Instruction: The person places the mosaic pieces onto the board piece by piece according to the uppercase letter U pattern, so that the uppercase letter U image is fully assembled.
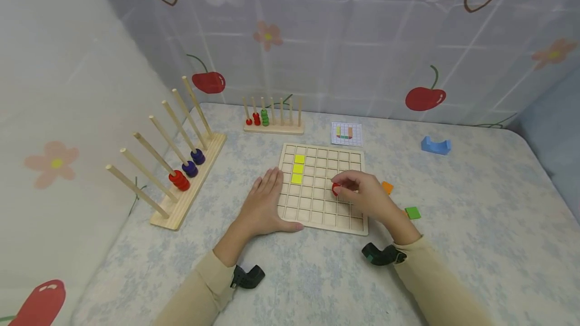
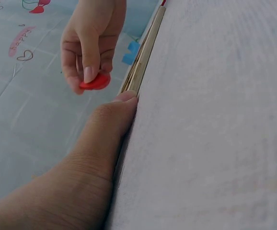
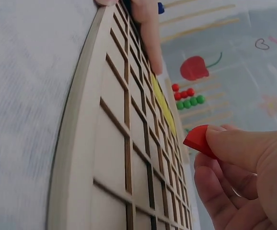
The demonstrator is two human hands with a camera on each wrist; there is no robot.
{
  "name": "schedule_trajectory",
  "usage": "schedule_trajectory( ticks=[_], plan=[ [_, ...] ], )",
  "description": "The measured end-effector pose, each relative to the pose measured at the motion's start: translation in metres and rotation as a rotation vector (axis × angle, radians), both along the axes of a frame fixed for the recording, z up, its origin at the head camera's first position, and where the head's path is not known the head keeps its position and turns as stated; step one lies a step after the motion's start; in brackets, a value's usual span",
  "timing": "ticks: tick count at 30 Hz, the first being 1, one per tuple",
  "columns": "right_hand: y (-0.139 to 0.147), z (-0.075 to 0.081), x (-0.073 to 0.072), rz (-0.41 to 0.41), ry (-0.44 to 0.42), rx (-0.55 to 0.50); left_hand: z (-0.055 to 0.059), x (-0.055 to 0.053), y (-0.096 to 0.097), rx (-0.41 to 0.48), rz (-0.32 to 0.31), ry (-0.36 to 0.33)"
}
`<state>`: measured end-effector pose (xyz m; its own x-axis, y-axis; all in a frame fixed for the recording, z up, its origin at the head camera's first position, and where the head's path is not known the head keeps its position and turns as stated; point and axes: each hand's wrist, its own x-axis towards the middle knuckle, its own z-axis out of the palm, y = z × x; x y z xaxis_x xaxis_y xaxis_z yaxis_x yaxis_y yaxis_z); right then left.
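A wooden grid board [image 1: 312, 219] lies on the table, with several yellow square tiles [image 1: 297, 168] in one column of its cells. My right hand [image 1: 364, 192] is over the board's right half and pinches a red tile with a curved edge [image 3: 199, 139] between thumb and fingers. In the right wrist view that tile is held up off the grid. Fairly straight fingers of my left hand [image 1: 263, 210] rest along the board's left side, and its thumb [image 2: 110, 120] lies against the near edge. Past the right hand are an orange tile [image 1: 387, 187] and a green tile [image 1: 413, 213].
A small card [image 1: 346, 142] printed with a coloured grid pattern lies behind the board. To the left stands a large wooden peg rack [image 1: 206, 165] with red and blue rings. A smaller peg rack [image 1: 274, 129] with red and green beads is at the back. A blue holder [image 1: 436, 146] sits at right.
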<state>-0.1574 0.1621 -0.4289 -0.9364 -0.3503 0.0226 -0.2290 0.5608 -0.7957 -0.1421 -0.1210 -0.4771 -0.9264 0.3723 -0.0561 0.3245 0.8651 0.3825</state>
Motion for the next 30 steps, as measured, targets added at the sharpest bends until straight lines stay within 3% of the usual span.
schedule_trajectory(
  ticks=[6,15,30],
  plan=[
    [-0.033,0.001,-0.008,0.04,-0.041,-0.004,0.0,0.0,0.0,0.002,0.001,0.0],
    [-0.071,-0.006,-0.019,0.102,-0.016,0.005,0.0,0.0,-0.001,-0.008,-0.013,0.01],
    [-0.093,-0.013,-0.025,0.1,0.029,0.074,0.0,0.0,-0.002,-0.021,-0.027,0.02]
  ],
)
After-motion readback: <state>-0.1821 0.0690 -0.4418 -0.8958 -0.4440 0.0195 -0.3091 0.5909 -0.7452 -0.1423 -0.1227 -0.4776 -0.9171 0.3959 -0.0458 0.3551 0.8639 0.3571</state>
